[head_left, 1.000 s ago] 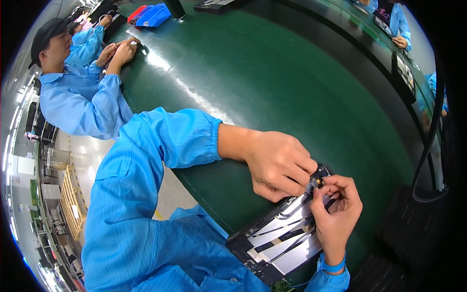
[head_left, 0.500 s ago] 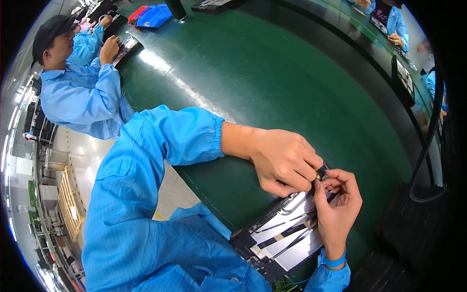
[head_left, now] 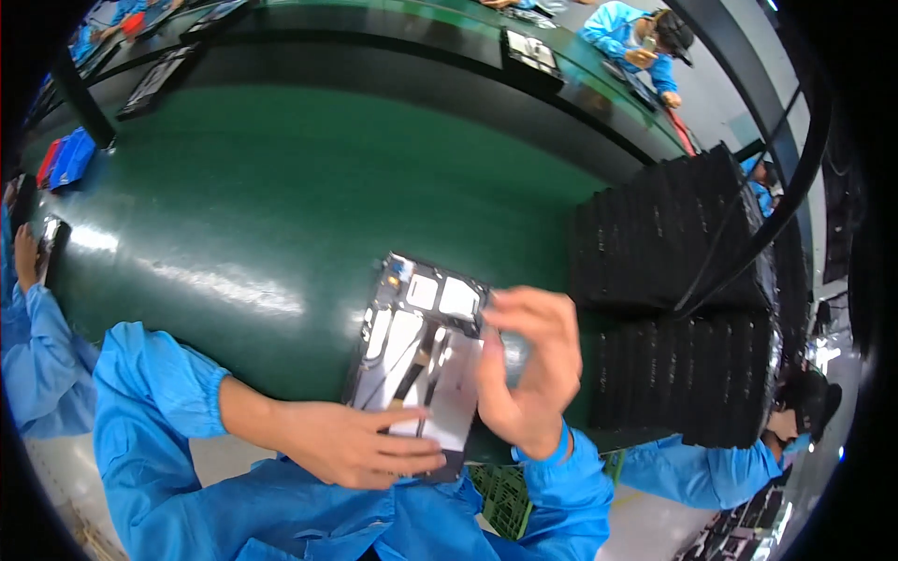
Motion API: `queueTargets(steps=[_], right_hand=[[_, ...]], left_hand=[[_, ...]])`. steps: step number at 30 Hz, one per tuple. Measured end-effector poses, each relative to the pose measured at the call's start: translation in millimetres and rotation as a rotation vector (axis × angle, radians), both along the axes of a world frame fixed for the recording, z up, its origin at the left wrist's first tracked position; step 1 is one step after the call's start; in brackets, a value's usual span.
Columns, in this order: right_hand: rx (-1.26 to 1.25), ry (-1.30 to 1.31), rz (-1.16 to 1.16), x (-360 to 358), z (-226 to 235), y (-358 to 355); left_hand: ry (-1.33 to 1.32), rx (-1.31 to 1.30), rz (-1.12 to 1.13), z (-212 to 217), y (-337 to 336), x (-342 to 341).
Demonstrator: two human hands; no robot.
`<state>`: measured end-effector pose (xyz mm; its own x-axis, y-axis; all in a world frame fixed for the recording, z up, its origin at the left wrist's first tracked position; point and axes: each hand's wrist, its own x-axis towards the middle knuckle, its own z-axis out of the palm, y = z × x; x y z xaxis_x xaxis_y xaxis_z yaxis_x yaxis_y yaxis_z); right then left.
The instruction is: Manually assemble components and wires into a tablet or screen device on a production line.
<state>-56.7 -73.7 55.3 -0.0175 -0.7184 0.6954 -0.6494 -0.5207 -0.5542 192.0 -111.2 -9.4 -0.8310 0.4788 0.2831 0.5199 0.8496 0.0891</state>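
An opened tablet (head_left: 458,360), its white battery packs, dark cables and boards exposed, lies on the green table near its front edge. Across its near left part rests my left hand (head_left: 351,447), palm down with fingers stretched over the batteries. At the tablet's right edge is my right hand (head_left: 535,369), slightly blurred, thumb and fingers apart. Its fingertips come close to the upper right corner, and whether they touch it is unclear. Small coloured parts (head_left: 400,273) show at the tablet's far left corner.
Stacks of black trays (head_left: 669,234) stand to the right on the green table (head_left: 253,178). A black cable (head_left: 739,262) hangs before them. A green crate (head_left: 505,496) sits below the front edge. Blue bins (head_left: 71,159) are at far left. Co-workers in blue sit around.
My hands, earlier together at the tablet's far end, have come apart. The left moved to the tablet's near part, the right to its right edge. The view has swung right.
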Motion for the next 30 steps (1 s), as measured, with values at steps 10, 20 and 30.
queueTargets(steps=[10,20,30], right_hand=[[-0.004,0.873,-1.161,-123,130,178],[0.462,0.575,-1.040,-162,177,215],[0.371,0.693,-1.025,-160,178,229]], left_hand=[[0.217,0.137,0.523,17,-171,-31],[0.448,-0.054,1.015,-3,-290,-34],[0.415,0.026,0.982,-3,-276,-11]])
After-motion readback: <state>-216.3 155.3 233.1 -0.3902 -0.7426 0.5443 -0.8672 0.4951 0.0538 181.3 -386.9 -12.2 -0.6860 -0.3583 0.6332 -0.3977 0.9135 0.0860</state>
